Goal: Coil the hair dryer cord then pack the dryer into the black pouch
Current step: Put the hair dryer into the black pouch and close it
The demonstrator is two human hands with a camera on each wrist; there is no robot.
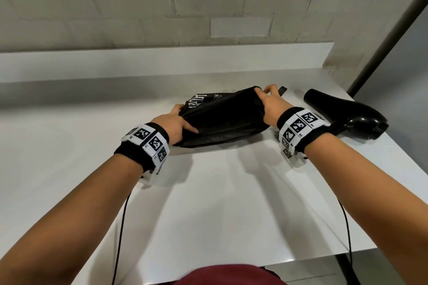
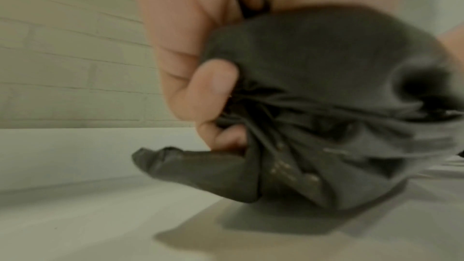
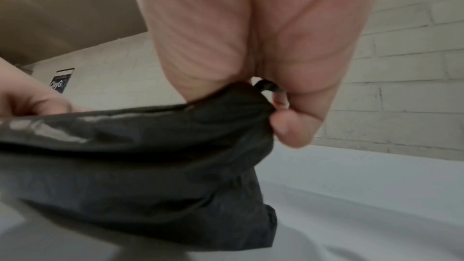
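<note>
The black fabric pouch (image 1: 222, 118) lies stretched across the middle of the white counter (image 1: 220, 192). My left hand (image 1: 178, 120) grips its bunched left end (image 2: 314, 106) with curled fingers. My right hand (image 1: 268, 99) pinches the pouch's far right corner (image 3: 226, 122) between thumb and fingers; a short black tag (image 1: 282, 90) sticks out beyond it. The black hair dryer (image 1: 347, 115) lies on the counter to the right of my right wrist, apart from the pouch. Its cord is hidden behind my wrist.
A low white backsplash (image 1: 162, 60) runs behind the counter below a pale brick wall. The counter's right edge (image 1: 389, 162) passes close to the dryer. Thin black cables (image 1: 120, 233) hang from both wristbands over the front edge.
</note>
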